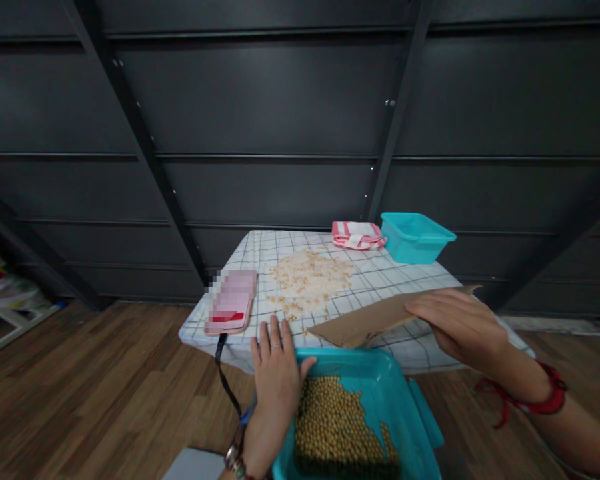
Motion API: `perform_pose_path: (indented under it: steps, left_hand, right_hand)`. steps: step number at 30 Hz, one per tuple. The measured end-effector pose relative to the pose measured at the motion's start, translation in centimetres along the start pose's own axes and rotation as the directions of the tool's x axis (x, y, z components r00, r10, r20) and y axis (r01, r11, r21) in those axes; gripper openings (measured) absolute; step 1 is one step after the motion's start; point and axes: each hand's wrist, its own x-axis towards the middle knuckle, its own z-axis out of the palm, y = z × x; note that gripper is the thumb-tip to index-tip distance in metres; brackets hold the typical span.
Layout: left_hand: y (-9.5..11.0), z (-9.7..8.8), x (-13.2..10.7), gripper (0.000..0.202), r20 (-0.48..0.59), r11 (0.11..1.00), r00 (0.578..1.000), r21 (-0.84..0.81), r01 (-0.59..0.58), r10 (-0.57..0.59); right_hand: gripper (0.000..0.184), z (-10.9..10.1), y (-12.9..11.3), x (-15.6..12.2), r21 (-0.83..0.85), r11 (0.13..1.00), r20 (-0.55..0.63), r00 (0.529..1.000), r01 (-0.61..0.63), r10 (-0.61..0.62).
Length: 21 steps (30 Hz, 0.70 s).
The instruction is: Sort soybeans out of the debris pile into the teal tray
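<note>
My left hand lies with fingers stretched flat on the near edge of the checked tablecloth, its thumb hooked over the rim of a teal tub held below the table edge. The tub holds a heap of yellow-brown beans. My right hand grips a flat piece of brown cardboard, fingers on top, with the cardboard slanting down toward the tub. A scatter of pale bean fragments lies on the cloth beyond the cardboard.
A pink phone case with a black strap hanging off lies at the table's left. A folded pink-and-white cloth and a second teal tub sit at the back right. Dark metal wall behind, wooden floor around.
</note>
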Motion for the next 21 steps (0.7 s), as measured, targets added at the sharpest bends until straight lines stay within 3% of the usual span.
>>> perform_pose_path:
  steps: [5, 9, 21]
  left_hand:
    - [0.1, 0.2, -0.2, 0.07, -0.05, 1.0, 0.999, 0.01, -0.01, 0.01]
    - [0.2, 0.0, -0.3, 0.069, -0.031, 1.0, 1.0, -0.008, 0.002, -0.002]
    - [0.1, -0.8, 0.0, 0.069, 0.074, 1.0, 0.997, -0.009, 0.01, -0.009]
  right_hand:
    - [0.035, 1.0, 0.2, -0.6, 0.021, 1.0, 0.019, 1.0, 0.018, -0.019]
    - [0.035, 1.7, 0.3, -0.2, 0.009, 0.999, -0.006, 0.999, 0.036, -0.036]
    - [0.037, 0.5, 0.5, -0.3, -0.063, 0.998, -0.02, 1.0, -0.024, 0.023]
